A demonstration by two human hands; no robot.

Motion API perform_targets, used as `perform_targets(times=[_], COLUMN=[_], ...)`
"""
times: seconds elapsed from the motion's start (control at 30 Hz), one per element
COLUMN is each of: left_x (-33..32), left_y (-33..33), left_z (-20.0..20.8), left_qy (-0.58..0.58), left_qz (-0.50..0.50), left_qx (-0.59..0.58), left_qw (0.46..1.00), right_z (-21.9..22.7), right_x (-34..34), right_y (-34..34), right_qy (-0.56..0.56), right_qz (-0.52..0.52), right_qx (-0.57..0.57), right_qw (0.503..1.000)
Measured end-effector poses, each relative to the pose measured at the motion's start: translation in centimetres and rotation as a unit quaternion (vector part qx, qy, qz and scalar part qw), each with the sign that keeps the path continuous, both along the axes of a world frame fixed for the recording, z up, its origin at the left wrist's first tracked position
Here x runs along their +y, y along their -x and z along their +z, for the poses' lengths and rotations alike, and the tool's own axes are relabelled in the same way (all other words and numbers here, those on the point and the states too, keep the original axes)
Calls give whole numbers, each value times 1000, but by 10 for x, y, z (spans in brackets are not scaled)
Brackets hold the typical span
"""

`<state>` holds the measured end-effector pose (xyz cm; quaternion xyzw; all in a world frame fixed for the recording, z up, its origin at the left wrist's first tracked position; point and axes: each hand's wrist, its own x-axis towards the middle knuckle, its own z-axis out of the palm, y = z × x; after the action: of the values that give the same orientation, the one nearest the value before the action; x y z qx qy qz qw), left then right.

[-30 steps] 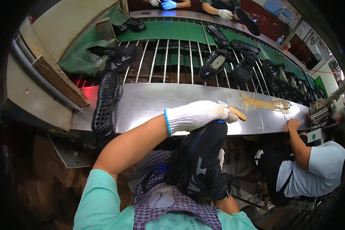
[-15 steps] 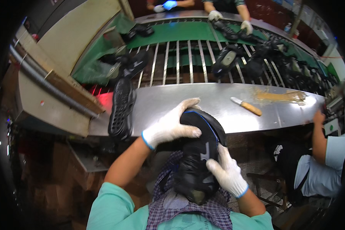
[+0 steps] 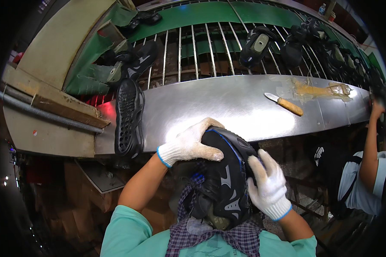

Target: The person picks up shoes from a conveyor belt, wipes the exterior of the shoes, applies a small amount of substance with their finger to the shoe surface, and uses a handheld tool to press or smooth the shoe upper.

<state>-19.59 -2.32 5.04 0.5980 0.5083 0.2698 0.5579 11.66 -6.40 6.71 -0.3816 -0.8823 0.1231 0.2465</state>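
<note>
A black shoe [image 3: 229,180] with grey side markings and a blue line along its sole edge stands toe up in front of my chest. My left hand [image 3: 195,143], in a white knit glove, is closed around the toe, its thumb across the upper. On the other side, my right hand [image 3: 268,186], gloved too, has its fingers stretched and apart beside the sole edge; the thumb and fingertips lie against or very near the shoe. Part of a green-grey form [image 3: 218,221] shows at the shoe's opening. Behind the shoe, the palm side of my left fingers is hidden.
A metal bench [image 3: 180,103] spans ahead, carrying a loose black sole [image 3: 128,118] at left and a wooden-handled knife [image 3: 284,104] at right. Beyond lies a roller conveyor [image 3: 210,49] with several black shoes [image 3: 257,46]. A person in light blue [image 3: 364,180] sits at right.
My right hand has loosened its grip and shifted slightly right, fingers straightening. The shoe has turned a little, showing more side markings. My view has tilted down, so the far workers' hands are out of sight.
</note>
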Motion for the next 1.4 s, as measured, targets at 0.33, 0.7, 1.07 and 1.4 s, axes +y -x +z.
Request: perform_targets(times=[0.33,0.7,1.07,1.4], left_x=[7,12,31,29], left_y=[1,11,-31,-41], left_z=[-12,6,16,26], left_qy=[0,8,-117,-102], left_qz=[1,-31,30,77], left_qx=[-11,-22,101,149], left_qw=[1000,999,987,980], right_z=[9,43,-24,12], right_x=[97,54,78,46], right_y=[74,7,26,22], right_qy=[46,376,368,215], right_qz=[92,56,-3,66], right_qx=[-39,-67,104,75], right_qw=[994,922,924,971])
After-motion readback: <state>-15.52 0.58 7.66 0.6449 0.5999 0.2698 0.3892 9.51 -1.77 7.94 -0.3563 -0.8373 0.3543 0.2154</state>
